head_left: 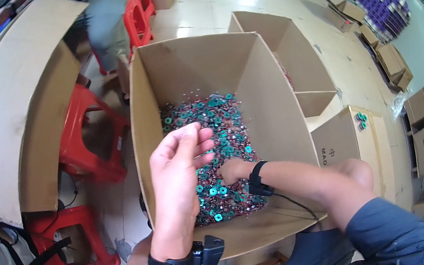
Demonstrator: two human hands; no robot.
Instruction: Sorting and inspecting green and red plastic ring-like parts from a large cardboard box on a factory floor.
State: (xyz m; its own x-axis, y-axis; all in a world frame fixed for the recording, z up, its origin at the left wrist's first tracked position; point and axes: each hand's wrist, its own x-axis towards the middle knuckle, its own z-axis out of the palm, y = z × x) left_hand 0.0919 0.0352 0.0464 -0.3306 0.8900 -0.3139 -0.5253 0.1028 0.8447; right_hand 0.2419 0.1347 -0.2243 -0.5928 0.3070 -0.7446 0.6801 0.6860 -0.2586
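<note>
A deep open cardboard box stands before me, its bottom covered with a mixed heap of small parts: green ring-shaped pieces among many tiny red, dark and silvery bits. Above the heap's left side I hold up my left hand, fingers curled and thumb brought against them. Whatever may be between the fingertips is too small or hidden to tell. My right hand reaches down into the box with fingers bent onto the parts; its fingertips are hidden. Both wrists wear black straps, and a cable runs from the right one.
Right of the box are a closed carton with several green pieces on top and another open box. Red plastic stools and a long cardboard piece stand left. A person is at the far left.
</note>
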